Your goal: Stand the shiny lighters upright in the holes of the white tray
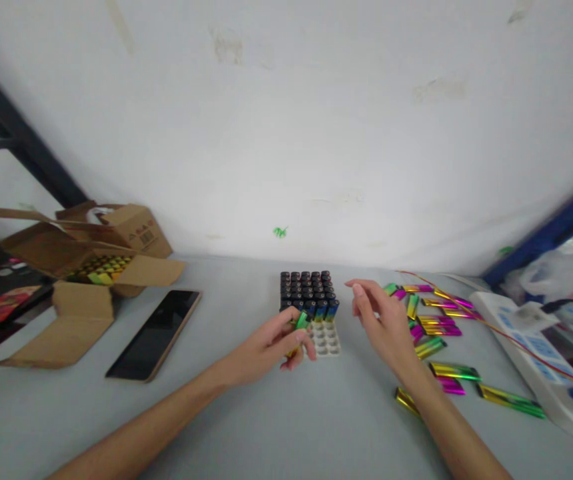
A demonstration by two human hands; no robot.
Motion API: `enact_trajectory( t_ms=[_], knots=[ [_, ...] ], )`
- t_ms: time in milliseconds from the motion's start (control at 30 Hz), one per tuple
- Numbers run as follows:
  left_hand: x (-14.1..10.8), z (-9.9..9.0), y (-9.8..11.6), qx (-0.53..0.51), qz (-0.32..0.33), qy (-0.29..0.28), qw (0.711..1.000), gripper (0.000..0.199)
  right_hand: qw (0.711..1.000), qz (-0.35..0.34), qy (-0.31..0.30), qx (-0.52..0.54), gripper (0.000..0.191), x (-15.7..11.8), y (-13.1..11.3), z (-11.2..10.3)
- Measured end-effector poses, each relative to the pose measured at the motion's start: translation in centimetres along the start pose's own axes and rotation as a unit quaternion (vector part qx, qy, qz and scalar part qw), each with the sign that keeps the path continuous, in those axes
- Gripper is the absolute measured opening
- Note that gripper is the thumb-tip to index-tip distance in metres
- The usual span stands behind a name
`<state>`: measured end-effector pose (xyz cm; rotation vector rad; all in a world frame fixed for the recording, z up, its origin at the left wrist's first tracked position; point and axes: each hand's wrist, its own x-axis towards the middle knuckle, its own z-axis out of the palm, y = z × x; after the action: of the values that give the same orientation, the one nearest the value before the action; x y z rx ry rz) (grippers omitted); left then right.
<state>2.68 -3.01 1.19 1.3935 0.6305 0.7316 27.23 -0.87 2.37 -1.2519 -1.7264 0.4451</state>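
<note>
My left hand (pixel 279 340) is closed around a green-and-gold battery (pixel 302 321), held over the near left part of a pale tray (pixel 327 348). Dark battery cells (pixel 308 293) stand upright in rows in the tray's far part, the nearest row showing blue and gold sides. Round pockets are bare in the tray's near part. To the right of the tray, my right hand (pixel 381 323) is raised with thumb and fingers apart, and no object shows in it. Beside and beyond that hand lie several shiny batteries in gold, green and magenta (pixel 454 371).
A black-screened phone (pixel 155 335) lies at the left. Behind it stands an open cardboard box (pixel 79 327) with yellow-topped cells inside, and another carton (pixel 141 230). A white power strip (pixel 531 360) with a red-and-yellow wire runs along the right. A white wall (pixel 286 133) backs the table.
</note>
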Motion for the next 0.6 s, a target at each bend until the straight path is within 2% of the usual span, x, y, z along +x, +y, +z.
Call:
enact_trajectory(
  t_ms=[133, 367, 500, 600],
  knots=[
    [-0.2, 0.2, 0.3, 0.030, -0.011, 0.002, 0.999, 0.038, 0.997, -0.048, -0.009, -0.061, 0.035, 0.0, 0.6, 0.0],
    [-0.1, 0.3, -0.2, 0.209, -0.002, 0.141, 0.968, 0.052, 0.995, -0.055, -0.020, -0.080, 0.036, -0.3, 0.5, 0.3],
    [0.1, -0.2, -0.8, 0.242, -0.011, 0.180, 0.953, 0.050, 0.995, -0.055, -0.017, -0.083, 0.037, -0.2, 0.8, 0.2],
    [0.1, -0.2, -1.0, 0.249, -0.006, 0.184, 0.951, 0.044, 0.994, -0.058, -0.024, -0.090, 0.037, -0.2, 1.0, 0.4]
  ],
)
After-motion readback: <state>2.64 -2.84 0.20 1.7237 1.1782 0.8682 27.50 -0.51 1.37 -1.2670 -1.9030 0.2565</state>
